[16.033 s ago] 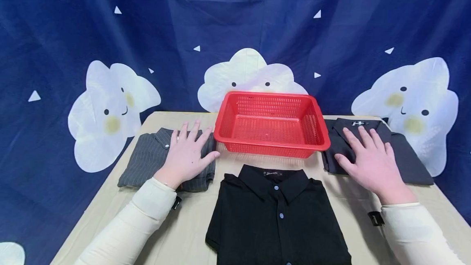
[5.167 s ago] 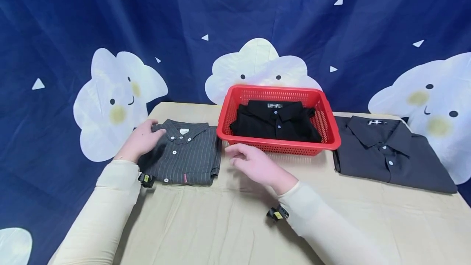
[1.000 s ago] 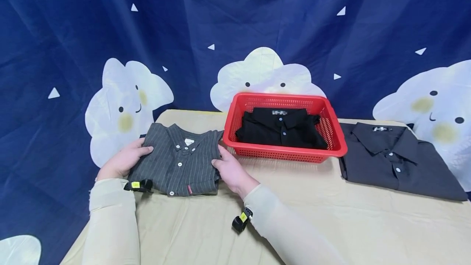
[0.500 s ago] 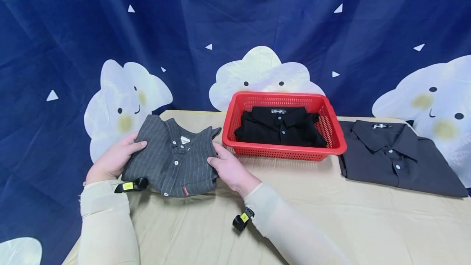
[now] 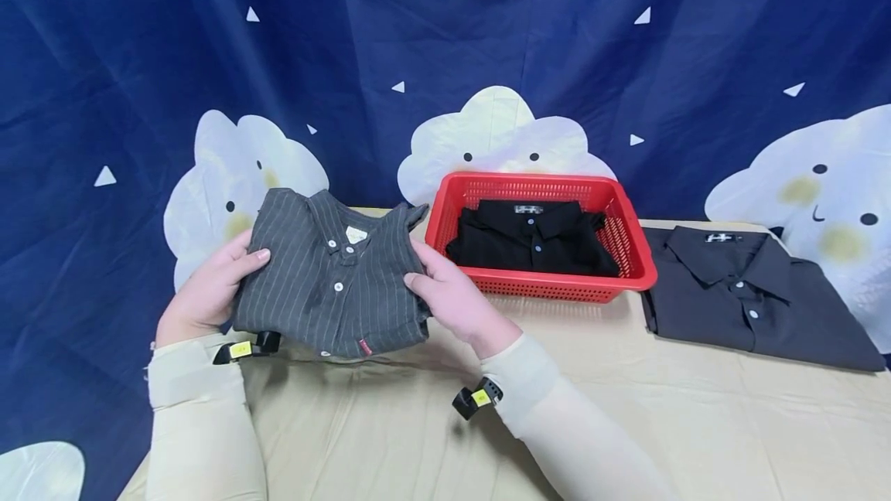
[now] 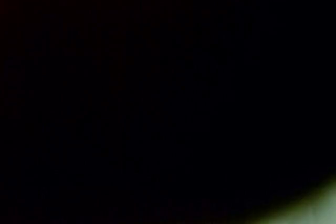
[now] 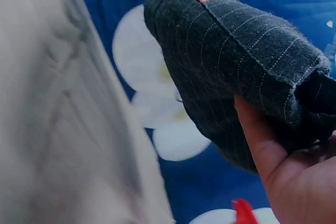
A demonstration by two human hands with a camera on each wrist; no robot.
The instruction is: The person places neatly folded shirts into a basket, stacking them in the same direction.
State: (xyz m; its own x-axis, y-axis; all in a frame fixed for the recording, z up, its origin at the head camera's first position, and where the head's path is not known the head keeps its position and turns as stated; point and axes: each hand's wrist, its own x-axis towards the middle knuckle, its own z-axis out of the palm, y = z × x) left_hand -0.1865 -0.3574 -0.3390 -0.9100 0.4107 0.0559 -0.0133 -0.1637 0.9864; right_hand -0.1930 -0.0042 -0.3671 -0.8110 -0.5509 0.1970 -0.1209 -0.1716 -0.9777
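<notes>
A folded dark grey pinstriped shirt (image 5: 299, 284) with white buttons and a small red tab hangs raised above the table at the left in the head view. My left hand (image 5: 202, 292) grips its left side, thumb on top. On the opposite side my right hand (image 5: 459, 300) pinches the edge, thumb in front. The right wrist view has the shirt's folded edge (image 7: 236, 51) off the table, with my right hand (image 7: 304, 187) underneath. Fingers beneath the cloth are mostly hidden. The left wrist view is almost wholly black.
A red plastic basket (image 5: 536, 284) stands at the back centre with a folded black shirt (image 5: 508, 242) inside. Right of it lies a folded dark grey shirt (image 5: 786, 315) on the beige-covered table (image 5: 626, 408). Behind hangs a blue curtain (image 5: 445, 22) with clouds.
Both hands have lifted the pinstriped shirt up off the table over the last second. Much earlier, the black shirt lay on the table; it is now in the basket.
</notes>
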